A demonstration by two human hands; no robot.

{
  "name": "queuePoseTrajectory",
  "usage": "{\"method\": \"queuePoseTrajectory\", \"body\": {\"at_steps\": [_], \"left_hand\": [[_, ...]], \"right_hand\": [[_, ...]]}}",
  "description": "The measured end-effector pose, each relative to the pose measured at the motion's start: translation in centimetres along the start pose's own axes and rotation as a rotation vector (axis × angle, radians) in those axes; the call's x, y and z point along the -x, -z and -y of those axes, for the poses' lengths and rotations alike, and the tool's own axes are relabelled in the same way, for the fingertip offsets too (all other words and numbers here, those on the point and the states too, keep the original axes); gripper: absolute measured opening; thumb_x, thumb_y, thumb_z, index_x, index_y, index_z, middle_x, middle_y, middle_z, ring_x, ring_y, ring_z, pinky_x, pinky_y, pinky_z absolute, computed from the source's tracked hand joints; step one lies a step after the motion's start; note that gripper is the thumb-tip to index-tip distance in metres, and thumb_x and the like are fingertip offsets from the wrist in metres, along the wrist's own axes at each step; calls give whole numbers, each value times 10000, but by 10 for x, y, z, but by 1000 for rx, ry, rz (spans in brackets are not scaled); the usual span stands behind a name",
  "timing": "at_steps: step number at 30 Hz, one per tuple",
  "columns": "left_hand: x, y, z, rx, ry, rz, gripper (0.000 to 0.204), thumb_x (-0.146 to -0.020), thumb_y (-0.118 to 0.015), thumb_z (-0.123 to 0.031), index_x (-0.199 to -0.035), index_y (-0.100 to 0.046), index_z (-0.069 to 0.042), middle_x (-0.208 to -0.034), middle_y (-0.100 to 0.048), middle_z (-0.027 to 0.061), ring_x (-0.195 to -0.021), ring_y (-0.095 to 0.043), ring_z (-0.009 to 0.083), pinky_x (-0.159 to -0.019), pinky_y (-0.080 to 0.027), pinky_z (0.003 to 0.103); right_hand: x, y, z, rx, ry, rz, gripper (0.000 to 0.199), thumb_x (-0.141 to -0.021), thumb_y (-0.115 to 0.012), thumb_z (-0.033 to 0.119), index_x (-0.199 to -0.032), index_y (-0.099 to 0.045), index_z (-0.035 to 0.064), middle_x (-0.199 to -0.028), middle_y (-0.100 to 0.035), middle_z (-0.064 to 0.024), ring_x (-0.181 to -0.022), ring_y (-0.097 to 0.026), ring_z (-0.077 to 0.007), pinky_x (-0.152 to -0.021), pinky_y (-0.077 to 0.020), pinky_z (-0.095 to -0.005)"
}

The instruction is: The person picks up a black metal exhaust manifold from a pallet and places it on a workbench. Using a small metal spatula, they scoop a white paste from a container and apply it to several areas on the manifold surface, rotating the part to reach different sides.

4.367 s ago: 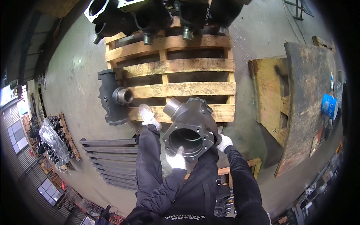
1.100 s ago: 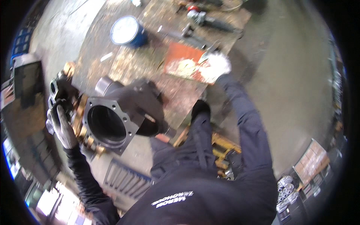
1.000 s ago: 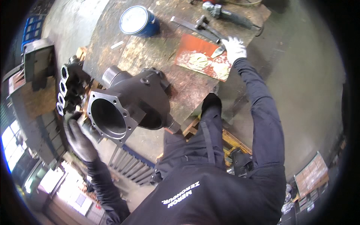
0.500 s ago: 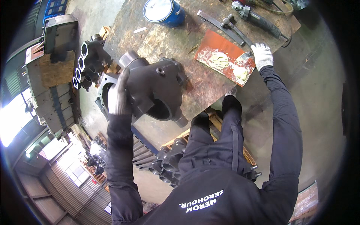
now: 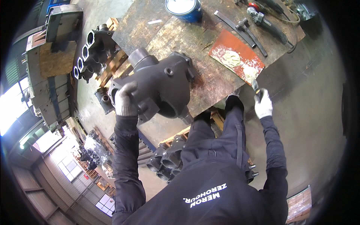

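A large dark grey metal casting [image 5: 165, 80] with round ports rests on the worn wooden tabletop [image 5: 165, 41]. My left hand [image 5: 126, 99], in a whitish glove, has its fingers curled over the flange at the casting's left end. On the right, my gloved right hand [image 5: 264, 105] is closed round the handle of a putty knife [image 5: 255, 85]. The knife's blade is at the near corner of a reddish-orange board [image 5: 228, 40]. Pale cream putty [image 5: 230, 57] is smeared over that board's near half, in a thicker lump and thinner streaks.
Past the board lie a hammer [image 5: 256, 37], a flat metal bar [image 5: 232, 25] and an angle grinder [image 5: 268, 24] with a cable. A blue tin [image 5: 189, 14] stands at the far edge. More castings [image 5: 99, 47] sit on pallets to the left, others [image 5: 170, 155] below the table.
My right hand has drawn the putty knife back from the board's right side to its near corner. My left hand's fingers now bend over the flange. The view has shifted slightly.
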State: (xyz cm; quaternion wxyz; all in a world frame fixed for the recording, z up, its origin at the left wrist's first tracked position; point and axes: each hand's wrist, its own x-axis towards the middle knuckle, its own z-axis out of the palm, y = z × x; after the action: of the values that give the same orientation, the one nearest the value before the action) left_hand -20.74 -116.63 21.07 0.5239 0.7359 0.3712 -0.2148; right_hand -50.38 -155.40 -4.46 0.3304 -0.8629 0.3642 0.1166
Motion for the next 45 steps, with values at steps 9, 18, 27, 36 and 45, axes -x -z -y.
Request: {"method": "queuePoseTrajectory", "body": {"at_steps": [9, 18, 27, 36, 45], "left_hand": [[-21, 70, 48, 101, -146, -25, 178, -811, -632, -86, -956, -677, 5, -898, -669, 75, -836, -653, 199, -808, -543, 346], [-23, 118, 72, -84, -197, -179, 108, -798, -620, -131, -812, -688, -48, -814, -655, 44, -773, -617, 166, -719, -507, 301], [-18, 112, 65, 274, 58, -362, 255, -860, -705, -107, -1081, -672, 14, -1039, -679, 92, -917, -668, 226, -854, -545, 355], [-9, 129, 76, -69, -92, -359, 381, -830, -738, -150, -1169, -653, 1, -1096, -686, 115, -954, -682, 285, -844, -573, 404], [-11, 89, 49, 165, 81, -368, 620, -792, -821, -392, -1296, -614, -96, -1201, -650, 113, -1071, -641, 298, -882, -560, 429]], "right_hand": [[36, -44, 9, -225, 7, 59, 504, -988, -597, 150, -1470, -465, 81, -1351, -613, -221, -1222, -615, -397, -1043, -483, -444], [8, -48, 2, -272, -148, 10, 342, -1044, -533, 166, -1361, -566, 43, -1291, -654, -196, -1192, -634, -329, -1030, -482, -405], [-1, -64, 16, -446, -212, 96, 418, -1063, -533, 236, -1425, -532, 27, -1320, -648, -195, -1197, -642, -288, -1040, -479, -383], [4, -71, 26, -132, -9, -35, 403, -1019, -586, 242, -1385, -617, 77, -1305, -664, -202, -1216, -635, -363, -1058, -477, -424], [-2, -63, -29, -245, -278, -131, 393, -1007, -601, 202, -1387, -615, 105, -1363, -642, -170, -1242, -632, -312, -1054, -486, -383]]}}
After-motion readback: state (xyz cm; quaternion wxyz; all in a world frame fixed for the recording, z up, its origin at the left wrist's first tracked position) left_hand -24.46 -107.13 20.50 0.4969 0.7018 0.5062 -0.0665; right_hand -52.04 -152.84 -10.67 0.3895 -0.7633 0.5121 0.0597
